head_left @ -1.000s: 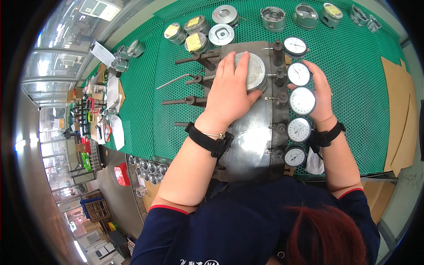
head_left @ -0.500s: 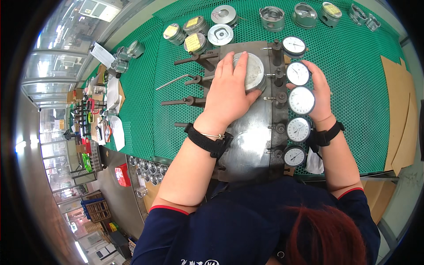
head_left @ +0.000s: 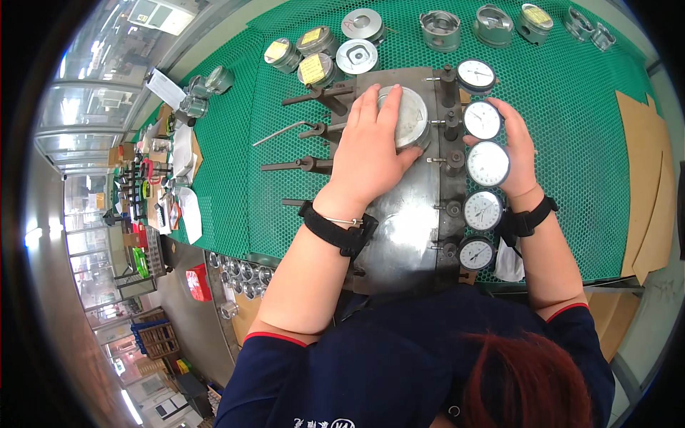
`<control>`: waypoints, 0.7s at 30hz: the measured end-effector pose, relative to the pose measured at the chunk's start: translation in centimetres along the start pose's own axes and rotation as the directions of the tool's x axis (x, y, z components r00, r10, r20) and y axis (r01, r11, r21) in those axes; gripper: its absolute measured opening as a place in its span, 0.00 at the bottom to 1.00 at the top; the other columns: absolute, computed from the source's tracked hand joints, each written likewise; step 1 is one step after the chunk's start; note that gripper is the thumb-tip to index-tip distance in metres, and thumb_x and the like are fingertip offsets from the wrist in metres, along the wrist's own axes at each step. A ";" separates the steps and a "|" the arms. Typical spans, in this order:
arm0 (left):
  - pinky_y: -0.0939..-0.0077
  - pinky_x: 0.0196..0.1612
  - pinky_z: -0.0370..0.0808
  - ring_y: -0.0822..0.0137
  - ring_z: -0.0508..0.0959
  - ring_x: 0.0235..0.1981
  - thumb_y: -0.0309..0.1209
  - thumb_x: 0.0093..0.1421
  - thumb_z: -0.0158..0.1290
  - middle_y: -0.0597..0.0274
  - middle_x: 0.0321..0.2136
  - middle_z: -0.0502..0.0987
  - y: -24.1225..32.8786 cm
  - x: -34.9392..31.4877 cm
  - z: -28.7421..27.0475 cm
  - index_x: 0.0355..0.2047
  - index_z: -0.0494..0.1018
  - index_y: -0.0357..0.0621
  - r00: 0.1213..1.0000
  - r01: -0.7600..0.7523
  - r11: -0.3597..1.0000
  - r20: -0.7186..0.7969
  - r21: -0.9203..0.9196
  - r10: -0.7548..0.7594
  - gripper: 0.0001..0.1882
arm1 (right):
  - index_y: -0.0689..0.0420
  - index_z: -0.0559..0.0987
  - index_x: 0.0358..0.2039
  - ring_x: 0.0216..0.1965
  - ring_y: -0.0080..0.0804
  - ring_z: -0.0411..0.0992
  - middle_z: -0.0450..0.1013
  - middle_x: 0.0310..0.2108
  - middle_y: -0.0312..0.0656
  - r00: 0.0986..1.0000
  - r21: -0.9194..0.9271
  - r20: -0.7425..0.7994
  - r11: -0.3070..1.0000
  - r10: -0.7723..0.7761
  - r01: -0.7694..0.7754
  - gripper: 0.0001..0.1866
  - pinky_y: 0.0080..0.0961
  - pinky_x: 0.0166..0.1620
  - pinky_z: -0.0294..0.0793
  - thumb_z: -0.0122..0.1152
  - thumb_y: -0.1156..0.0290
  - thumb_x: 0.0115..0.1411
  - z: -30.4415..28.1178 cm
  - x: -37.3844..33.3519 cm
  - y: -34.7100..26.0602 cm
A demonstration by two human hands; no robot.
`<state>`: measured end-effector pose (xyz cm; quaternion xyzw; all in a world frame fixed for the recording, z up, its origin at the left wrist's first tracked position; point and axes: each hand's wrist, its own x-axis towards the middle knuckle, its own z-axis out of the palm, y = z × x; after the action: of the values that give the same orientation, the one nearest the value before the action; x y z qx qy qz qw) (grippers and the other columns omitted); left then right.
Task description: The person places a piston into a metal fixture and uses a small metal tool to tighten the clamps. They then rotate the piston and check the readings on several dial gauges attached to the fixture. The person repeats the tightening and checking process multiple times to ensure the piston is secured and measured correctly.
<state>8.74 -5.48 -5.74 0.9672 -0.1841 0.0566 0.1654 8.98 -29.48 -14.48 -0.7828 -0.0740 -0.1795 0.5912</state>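
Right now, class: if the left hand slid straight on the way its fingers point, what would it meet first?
The left hand already lies on the round metal piston. Beyond it, most likely the flat silver disc, though depth is unclear.

Yellow square labels (head_left: 312, 69) atop three pistons, far left of mat (white paper sheet (head_left: 165, 88) beyond)

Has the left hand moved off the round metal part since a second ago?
No. The left hand still lies on the round metal part, in the same place beside the column of dial gauges on the steel fixture.
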 end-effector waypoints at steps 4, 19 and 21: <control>0.54 0.67 0.63 0.39 0.60 0.67 0.37 0.49 0.69 0.36 0.66 0.59 -0.1 0.0 0.1 0.69 0.57 0.43 1.000 -0.001 1.000 -0.011 -0.006 0.001 0.49 | 0.59 0.72 0.56 0.50 0.45 0.76 0.76 0.48 0.48 1.000 0.014 0.009 1.000 0.015 -0.016 0.40 0.35 0.52 0.77 0.81 0.75 0.41 0.0 0.0 0.0; 0.55 0.68 0.62 0.40 0.59 0.68 0.38 0.50 0.69 0.35 0.66 0.58 0.0 0.1 0.1 0.69 0.56 0.43 1.000 0.009 1.000 0.002 0.001 -0.009 0.49 | 0.59 0.72 0.55 0.49 0.46 0.77 0.76 0.48 0.48 0.979 -0.194 0.015 0.960 -0.201 0.200 0.39 0.35 0.51 0.77 0.81 0.73 0.42 -0.3 0.2 -0.6; 0.55 0.68 0.62 0.39 0.59 0.68 0.38 0.50 0.69 0.35 0.67 0.58 0.1 0.1 0.0 0.69 0.56 0.44 1.000 0.015 1.000 0.006 -0.004 -0.015 0.50 | 0.59 0.73 0.55 0.49 0.46 0.77 0.76 0.48 0.48 0.973 -0.217 0.017 0.949 -0.232 0.230 0.38 0.35 0.51 0.77 0.81 0.73 0.42 -0.4 0.3 -0.9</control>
<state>8.85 -5.59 -5.73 0.9684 -0.1772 0.0522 0.1675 8.89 -29.67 -13.48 -0.8279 -0.1425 -0.2578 0.4773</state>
